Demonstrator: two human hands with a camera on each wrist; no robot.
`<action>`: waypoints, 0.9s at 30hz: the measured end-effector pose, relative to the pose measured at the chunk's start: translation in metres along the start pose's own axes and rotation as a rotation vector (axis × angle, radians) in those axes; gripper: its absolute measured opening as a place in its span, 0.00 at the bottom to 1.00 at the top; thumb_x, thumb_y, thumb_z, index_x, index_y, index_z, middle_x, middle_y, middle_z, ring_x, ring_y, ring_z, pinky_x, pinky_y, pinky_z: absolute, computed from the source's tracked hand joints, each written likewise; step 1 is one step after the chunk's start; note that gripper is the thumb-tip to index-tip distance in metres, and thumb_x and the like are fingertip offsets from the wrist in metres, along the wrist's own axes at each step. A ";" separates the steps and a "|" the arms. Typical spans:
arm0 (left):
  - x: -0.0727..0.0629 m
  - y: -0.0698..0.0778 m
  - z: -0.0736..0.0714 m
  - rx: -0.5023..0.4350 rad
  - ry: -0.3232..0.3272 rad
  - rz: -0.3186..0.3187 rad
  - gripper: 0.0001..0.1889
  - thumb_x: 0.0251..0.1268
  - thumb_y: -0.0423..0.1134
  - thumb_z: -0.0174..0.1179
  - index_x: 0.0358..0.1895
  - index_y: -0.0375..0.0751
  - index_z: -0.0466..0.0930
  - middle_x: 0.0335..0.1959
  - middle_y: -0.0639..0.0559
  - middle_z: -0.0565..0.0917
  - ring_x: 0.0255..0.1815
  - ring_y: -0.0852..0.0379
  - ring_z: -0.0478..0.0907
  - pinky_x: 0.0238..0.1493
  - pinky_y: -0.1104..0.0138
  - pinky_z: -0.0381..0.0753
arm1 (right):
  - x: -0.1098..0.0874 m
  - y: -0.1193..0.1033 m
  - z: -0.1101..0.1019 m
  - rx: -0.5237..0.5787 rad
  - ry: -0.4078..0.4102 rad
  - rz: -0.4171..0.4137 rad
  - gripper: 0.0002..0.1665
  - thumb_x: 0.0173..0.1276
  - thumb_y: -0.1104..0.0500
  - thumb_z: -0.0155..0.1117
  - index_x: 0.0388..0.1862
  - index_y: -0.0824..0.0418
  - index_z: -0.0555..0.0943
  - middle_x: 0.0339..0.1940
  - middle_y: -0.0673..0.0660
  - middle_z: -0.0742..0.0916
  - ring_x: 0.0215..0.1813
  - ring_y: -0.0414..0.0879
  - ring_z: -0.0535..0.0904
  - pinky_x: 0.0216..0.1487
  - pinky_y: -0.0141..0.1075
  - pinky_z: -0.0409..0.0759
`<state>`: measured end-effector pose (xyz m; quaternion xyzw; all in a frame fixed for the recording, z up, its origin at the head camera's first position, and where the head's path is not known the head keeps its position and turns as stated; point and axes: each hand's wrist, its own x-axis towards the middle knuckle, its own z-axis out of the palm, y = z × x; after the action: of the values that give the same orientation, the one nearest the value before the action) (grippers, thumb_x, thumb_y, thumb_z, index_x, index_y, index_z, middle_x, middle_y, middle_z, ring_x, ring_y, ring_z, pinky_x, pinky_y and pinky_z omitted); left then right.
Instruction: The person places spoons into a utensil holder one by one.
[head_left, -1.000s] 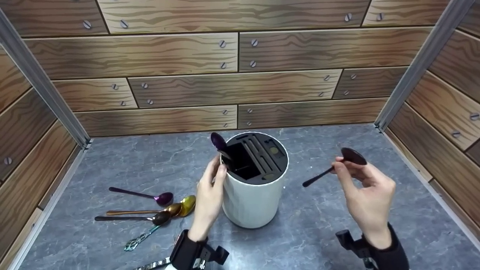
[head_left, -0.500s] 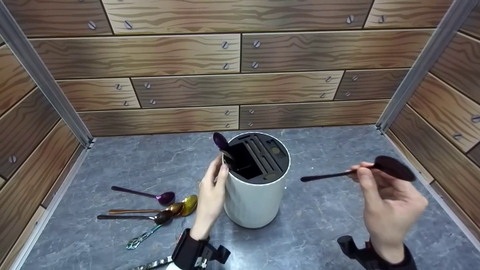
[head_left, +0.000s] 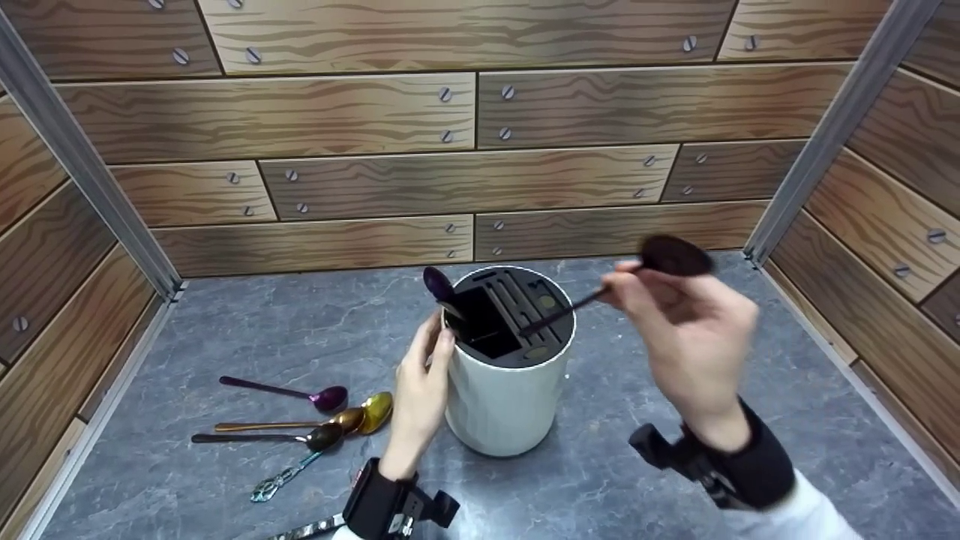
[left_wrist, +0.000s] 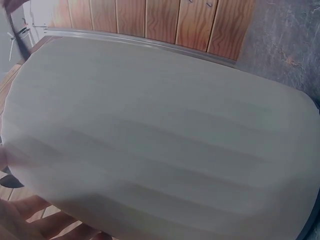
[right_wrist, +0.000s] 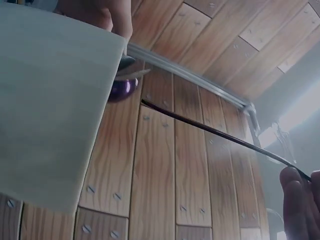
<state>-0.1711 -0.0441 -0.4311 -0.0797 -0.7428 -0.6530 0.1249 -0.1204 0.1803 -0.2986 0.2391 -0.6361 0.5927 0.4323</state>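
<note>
In the head view, a white cylindrical knife and utensil holder (head_left: pixel 502 412) stands upright on the table. My left hand (head_left: pixel 418 390) grips its left side near the rim. My right hand (head_left: pixel 697 337) pinches a dark spoon (head_left: pixel 676 255) by the handle near its bowl. The handle slants down to the left and overlaps the holder's black slotted top (head_left: pixel 551 300) in this view. Several spoons stand in the holder's open compartment, a purple spoon (head_left: pixel 437 283) showing most clearly. From the right wrist, the thin handle (right_wrist: pixel 215 131) points toward the holder's rim.
Left of the holder lie a purple spoon (head_left: pixel 328 397), a copper spoon (head_left: pixel 262 426), a gold spoon (head_left: pixel 376 411), a dark spoon (head_left: pixel 247 437) and a teal ornate-handled piece (head_left: pixel 277 480). A patterned handle (head_left: pixel 307 529) is partly under the left wrist. Wood-pattern walls (head_left: pixel 360 180) enclose the table.
My right hand has first moved right with the dark spoon, then swung left and up, bringing the handle's tip over the holder's top. The left hand and holder stay in place.
</note>
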 end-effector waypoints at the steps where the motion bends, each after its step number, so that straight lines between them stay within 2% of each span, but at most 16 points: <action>1: 0.000 0.000 0.000 0.000 0.000 0.000 0.24 0.85 0.40 0.50 0.77 0.34 0.70 0.74 0.35 0.77 0.75 0.40 0.77 0.78 0.48 0.76 | 0.003 0.001 0.004 -0.010 -0.032 0.009 0.08 0.67 0.68 0.75 0.39 0.74 0.88 0.37 0.49 0.94 0.35 0.38 0.92 0.40 0.30 0.92; 5: 0.001 0.000 0.000 -0.002 -0.001 0.002 0.24 0.85 0.40 0.51 0.76 0.34 0.70 0.74 0.35 0.77 0.75 0.40 0.77 0.78 0.48 0.76 | 0.013 0.009 0.021 -0.081 -0.144 0.029 0.08 0.66 0.70 0.74 0.40 0.77 0.87 0.37 0.44 0.94 0.34 0.34 0.91 0.39 0.30 0.91; 11: 0.001 0.001 0.000 -0.013 0.002 0.003 0.24 0.85 0.40 0.50 0.77 0.35 0.70 0.75 0.35 0.77 0.76 0.40 0.76 0.79 0.48 0.75 | 0.024 0.022 0.045 -0.155 -0.275 0.117 0.06 0.66 0.71 0.73 0.40 0.74 0.88 0.34 0.66 0.93 0.33 0.29 0.89 0.39 0.28 0.91; 12: 0.001 0.001 0.000 -0.014 0.002 0.006 0.24 0.85 0.40 0.50 0.77 0.35 0.70 0.75 0.35 0.77 0.76 0.40 0.75 0.79 0.48 0.75 | 0.025 0.024 0.048 -0.166 -0.292 0.133 0.05 0.67 0.71 0.73 0.40 0.73 0.88 0.34 0.67 0.93 0.33 0.29 0.88 0.39 0.27 0.90; 20: 0.000 0.001 0.000 -0.002 0.009 0.007 0.24 0.85 0.41 0.51 0.76 0.36 0.71 0.74 0.37 0.78 0.76 0.42 0.76 0.78 0.48 0.76 | 0.032 0.041 0.066 -0.242 -0.415 0.214 0.04 0.69 0.67 0.73 0.38 0.69 0.89 0.35 0.63 0.94 0.32 0.27 0.87 0.38 0.26 0.89; 27: 0.000 0.000 0.000 -0.005 0.007 0.014 0.24 0.85 0.41 0.51 0.76 0.37 0.71 0.74 0.37 0.78 0.76 0.41 0.76 0.79 0.48 0.75 | 0.032 0.050 0.071 -0.316 -0.501 0.241 0.04 0.71 0.65 0.72 0.39 0.66 0.90 0.33 0.60 0.94 0.32 0.34 0.88 0.37 0.21 0.85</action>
<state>-0.1713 -0.0446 -0.4305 -0.0827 -0.7401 -0.6543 0.1319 -0.1968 0.1276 -0.2935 0.2306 -0.8307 0.4562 0.2207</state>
